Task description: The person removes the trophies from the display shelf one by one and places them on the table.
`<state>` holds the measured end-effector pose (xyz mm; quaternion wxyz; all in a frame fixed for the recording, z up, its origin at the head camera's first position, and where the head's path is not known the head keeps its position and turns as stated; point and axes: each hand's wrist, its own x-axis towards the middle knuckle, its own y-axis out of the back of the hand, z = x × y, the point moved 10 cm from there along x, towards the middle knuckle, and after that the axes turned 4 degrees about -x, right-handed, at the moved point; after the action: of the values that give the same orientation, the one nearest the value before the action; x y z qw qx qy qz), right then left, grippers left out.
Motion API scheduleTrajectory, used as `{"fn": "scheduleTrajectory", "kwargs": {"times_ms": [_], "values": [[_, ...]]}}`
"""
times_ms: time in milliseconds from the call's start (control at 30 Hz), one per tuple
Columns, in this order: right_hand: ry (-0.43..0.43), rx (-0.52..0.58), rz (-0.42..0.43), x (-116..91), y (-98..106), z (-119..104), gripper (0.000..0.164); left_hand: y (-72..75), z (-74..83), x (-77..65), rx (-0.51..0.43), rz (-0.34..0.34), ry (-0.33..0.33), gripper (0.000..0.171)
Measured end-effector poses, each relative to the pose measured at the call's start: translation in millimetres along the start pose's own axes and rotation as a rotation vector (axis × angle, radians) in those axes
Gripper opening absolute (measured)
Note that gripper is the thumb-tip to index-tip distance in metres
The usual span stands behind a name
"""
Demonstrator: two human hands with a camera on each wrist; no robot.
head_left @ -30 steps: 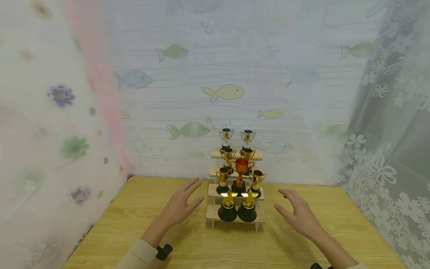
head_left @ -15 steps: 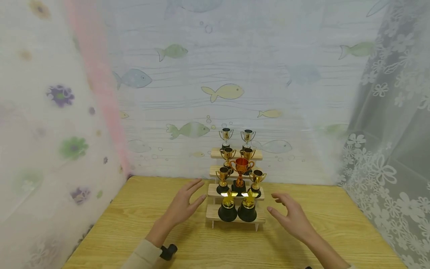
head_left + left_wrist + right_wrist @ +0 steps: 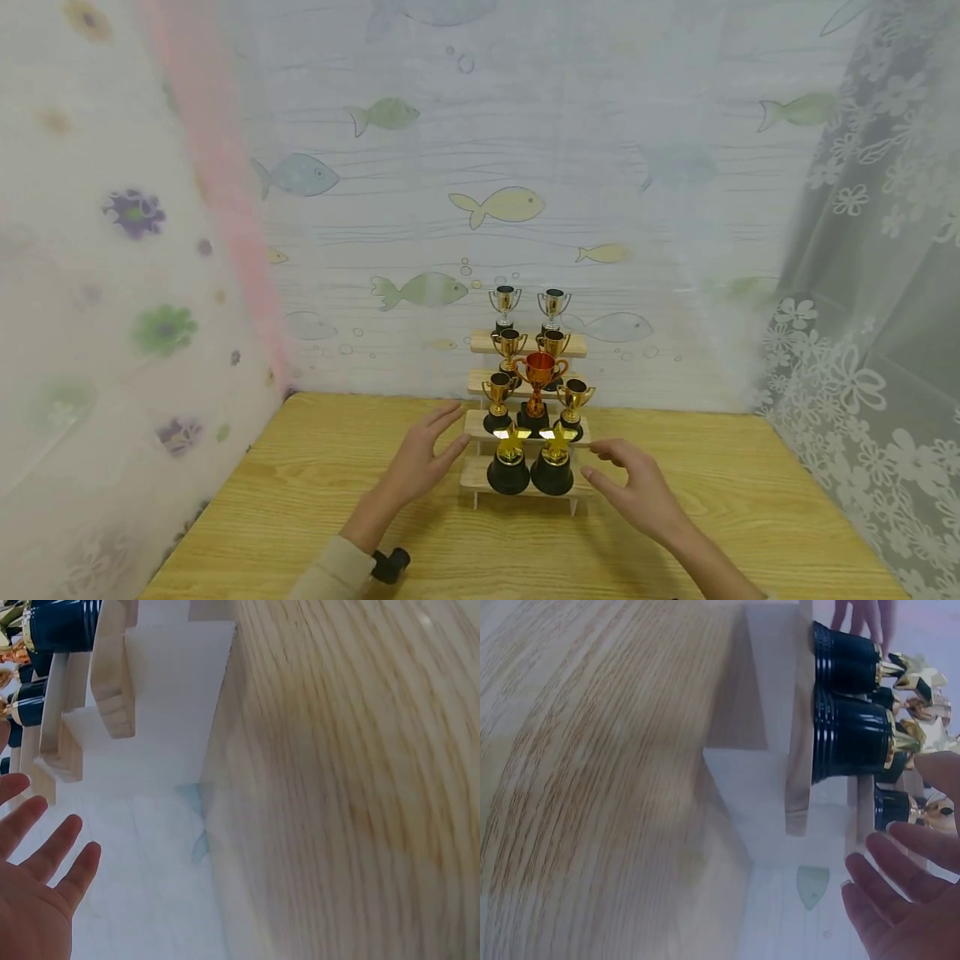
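Observation:
A small tiered wooden stand (image 3: 474, 473) bears trophies at the middle of the table. Two gold star trophies, the left one (image 3: 509, 473) and the right one (image 3: 552, 473), occupy its lowest step on black bases. Above them is an orange cup trophy (image 3: 540, 372) between two gold cup trophies; more small cups fill the upper steps. My left hand (image 3: 422, 460), fingers spread, is at the stand's left side, fingertips right by its edge and holding nothing. My right hand (image 3: 637, 487) is at the right side, thumb and index fingertips close to the lowest steps' ends, also holding nothing.
A light wood-grain table (image 3: 322, 475) carries the stand. Behind rises a pale fish-print curtain (image 3: 637, 208); a flowered curtain (image 3: 135, 333) hangs left and a lace one (image 3: 870, 333) right. A black wrist strap piece (image 3: 391, 566) shows at my left wrist.
Both hands have moved inward to the stand, the left one rightward and the right one leftward and slightly down in the view. The stand and trophies have stayed put.

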<state>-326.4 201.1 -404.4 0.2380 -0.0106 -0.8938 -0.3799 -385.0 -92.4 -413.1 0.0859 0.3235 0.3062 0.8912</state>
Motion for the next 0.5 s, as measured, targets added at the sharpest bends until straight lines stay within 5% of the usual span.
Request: {"fn": "scheduleTrajectory", "kwargs": {"times_ms": [500], "values": [[-0.070, 0.051, -0.012, -1, -14, -3, 0.042, -10.0, -0.1, 4.5, -0.074, 0.094, -0.011, 0.044]]}}
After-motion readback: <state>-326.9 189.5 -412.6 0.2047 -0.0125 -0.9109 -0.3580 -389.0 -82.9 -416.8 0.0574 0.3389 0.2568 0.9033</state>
